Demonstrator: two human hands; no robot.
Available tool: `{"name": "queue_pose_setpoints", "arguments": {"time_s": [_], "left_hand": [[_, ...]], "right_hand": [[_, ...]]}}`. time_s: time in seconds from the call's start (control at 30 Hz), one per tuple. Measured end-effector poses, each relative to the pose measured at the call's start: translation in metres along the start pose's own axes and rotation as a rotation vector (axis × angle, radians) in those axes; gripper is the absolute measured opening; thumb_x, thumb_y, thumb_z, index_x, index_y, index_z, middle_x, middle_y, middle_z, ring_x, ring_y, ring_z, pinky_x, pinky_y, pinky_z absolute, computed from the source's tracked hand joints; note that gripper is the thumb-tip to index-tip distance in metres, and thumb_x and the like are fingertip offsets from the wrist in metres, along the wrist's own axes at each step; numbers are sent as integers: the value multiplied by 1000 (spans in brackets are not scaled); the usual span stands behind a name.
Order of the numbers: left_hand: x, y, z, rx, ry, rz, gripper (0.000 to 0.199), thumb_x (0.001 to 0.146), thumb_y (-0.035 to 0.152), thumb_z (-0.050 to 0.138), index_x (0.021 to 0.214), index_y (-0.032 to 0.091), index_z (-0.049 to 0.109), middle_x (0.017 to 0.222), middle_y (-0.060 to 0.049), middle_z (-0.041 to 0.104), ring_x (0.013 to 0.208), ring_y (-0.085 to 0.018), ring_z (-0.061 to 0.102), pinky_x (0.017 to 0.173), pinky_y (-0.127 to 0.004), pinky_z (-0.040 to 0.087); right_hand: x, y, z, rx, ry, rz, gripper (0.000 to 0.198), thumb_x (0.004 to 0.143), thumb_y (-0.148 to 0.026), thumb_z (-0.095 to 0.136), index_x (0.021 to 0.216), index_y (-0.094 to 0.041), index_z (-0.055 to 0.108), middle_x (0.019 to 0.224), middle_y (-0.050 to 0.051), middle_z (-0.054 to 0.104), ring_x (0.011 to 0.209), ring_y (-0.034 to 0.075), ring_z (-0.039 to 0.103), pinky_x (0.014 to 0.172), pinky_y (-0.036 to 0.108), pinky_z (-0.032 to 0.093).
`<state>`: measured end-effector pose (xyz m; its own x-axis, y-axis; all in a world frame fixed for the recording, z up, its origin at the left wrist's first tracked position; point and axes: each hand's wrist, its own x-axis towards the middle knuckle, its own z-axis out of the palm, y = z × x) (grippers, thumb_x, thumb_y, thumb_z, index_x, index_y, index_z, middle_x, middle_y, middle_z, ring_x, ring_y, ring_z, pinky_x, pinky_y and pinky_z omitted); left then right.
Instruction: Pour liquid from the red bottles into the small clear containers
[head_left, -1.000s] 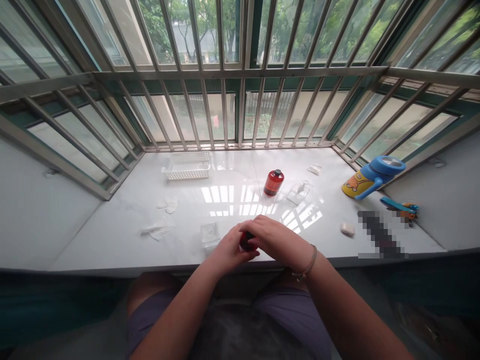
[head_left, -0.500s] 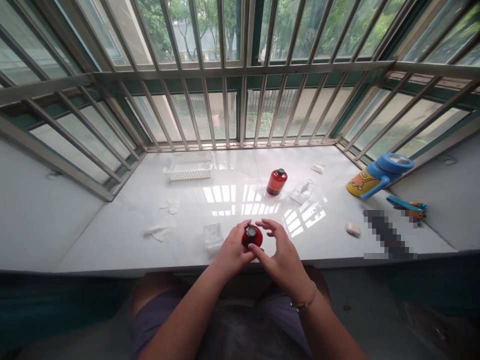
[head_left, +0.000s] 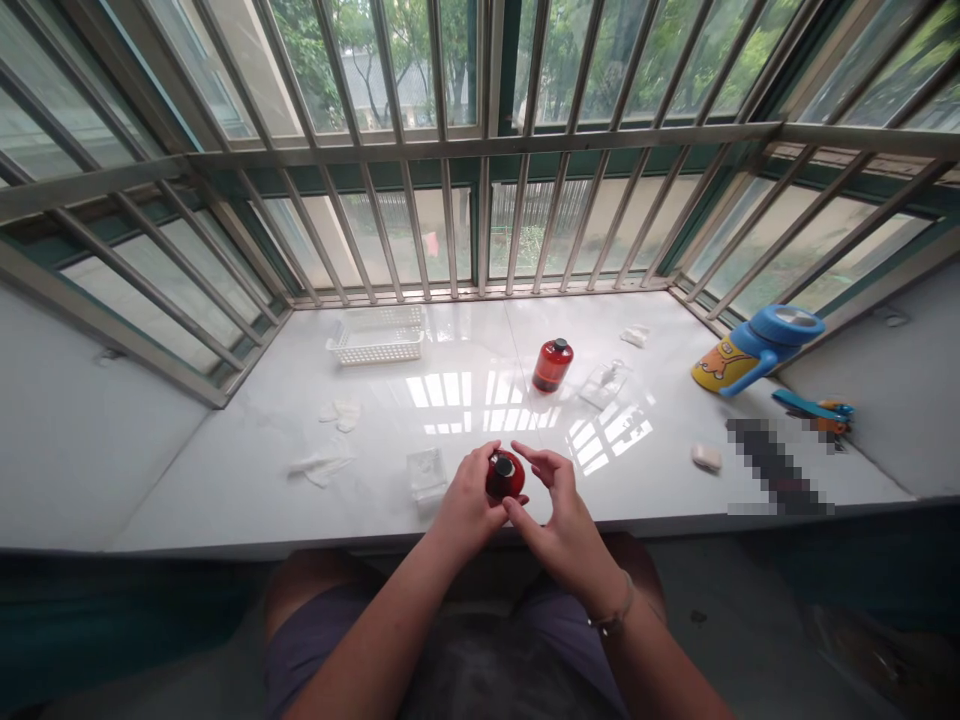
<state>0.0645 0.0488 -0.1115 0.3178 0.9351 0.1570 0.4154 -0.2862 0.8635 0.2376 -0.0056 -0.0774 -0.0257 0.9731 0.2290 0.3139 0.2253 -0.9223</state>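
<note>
Close to the front edge of the white counter, a red bottle with a black cap (head_left: 505,473) sits in my left hand (head_left: 472,490), whose fingers wrap round its left side. My right hand (head_left: 551,495) is at the bottle's right side, open, with thumb and fingers spread apart in a curve. Its thumb tip is near the bottle's lower right; whether it touches I cannot tell. Farther back on the counter stands a second red bottle with a black cap (head_left: 553,366). Left of my left hand is a small clear box (head_left: 427,474).
A white perforated basket (head_left: 379,350) is at the back left. Crumpled tissues (head_left: 322,465) lie at left. Right of the second bottle are a clear glass-like holder (head_left: 602,384), a pinkish-white block (head_left: 706,458), a blue and yellow cup (head_left: 739,360) and blue-handled tools (head_left: 814,410). Barred windows enclose the back.
My right hand has drawn slightly away from the bottle's cap, fingers still apart. My left hand stays round the bottle. The view has shifted a little.
</note>
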Motion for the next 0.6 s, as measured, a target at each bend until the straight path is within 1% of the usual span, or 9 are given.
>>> {"name": "queue_pose_setpoints", "arguments": {"time_s": [0.07, 0.13, 0.23, 0.33, 0.47, 0.53, 0.6], "left_hand": [[0, 1, -1, 1, -3, -4, 80, 82, 32, 90, 151, 28, 48, 144, -12, 62, 136, -34, 61, 118, -57, 50], [0, 2, -1, 0, -7, -14, 80, 82, 32, 90, 151, 28, 48, 143, -12, 63, 134, -34, 61, 117, -56, 50], [0, 2, -1, -3, -10, -22, 80, 82, 31, 90, 151, 27, 48, 141, -12, 64, 133, -33, 62, 117, -54, 51], [0, 2, 0, -9, -1, -21, 80, 82, 31, 90, 150, 27, 49, 142, -12, 63, 134, -33, 61, 118, -55, 50], [0, 1, 2, -19, 9, -19, 79, 83, 32, 89, 150, 28, 49, 144, -12, 62, 134, -33, 61, 116, -55, 51], [0, 1, 2, -25, 4, -9, 77, 83, 32, 89, 150, 28, 49, 144, -12, 62, 134, -34, 61, 116, -55, 51], [1, 2, 1, -30, -2, 2, 75, 83, 29, 88, 148, 28, 50, 144, -11, 62, 133, -33, 61, 115, -55, 51]], "right_hand": [[-1, 2, 1, 8, -24, 12, 54, 100, -32, 67, 144, -30, 37, 152, 15, 60, 149, 29, 54, 125, 57, 46], [-2, 5, 2, -15, 7, 27, 52, 99, -33, 69, 141, -29, 39, 141, 13, 64, 142, 30, 60, 122, 57, 49], [-2, 8, 2, -42, 67, 34, 49, 98, -35, 70, 137, -28, 42, 128, 10, 64, 129, 29, 66, 119, 59, 51], [1, 6, 4, -61, 79, -13, 47, 98, -32, 69, 137, -28, 45, 135, 11, 61, 131, 29, 65, 120, 59, 50], [7, 2, 8, -60, 85, -60, 55, 96, -31, 72, 144, -28, 46, 146, 12, 60, 137, 30, 62, 120, 58, 51], [11, 1, 10, -58, 72, -53, 55, 96, -31, 72, 145, -28, 47, 146, 12, 61, 136, 30, 63, 119, 57, 52], [15, 1, 11, -68, 69, -53, 50, 98, -32, 71, 143, -28, 50, 144, 12, 63, 133, 30, 65, 118, 56, 54]]}}
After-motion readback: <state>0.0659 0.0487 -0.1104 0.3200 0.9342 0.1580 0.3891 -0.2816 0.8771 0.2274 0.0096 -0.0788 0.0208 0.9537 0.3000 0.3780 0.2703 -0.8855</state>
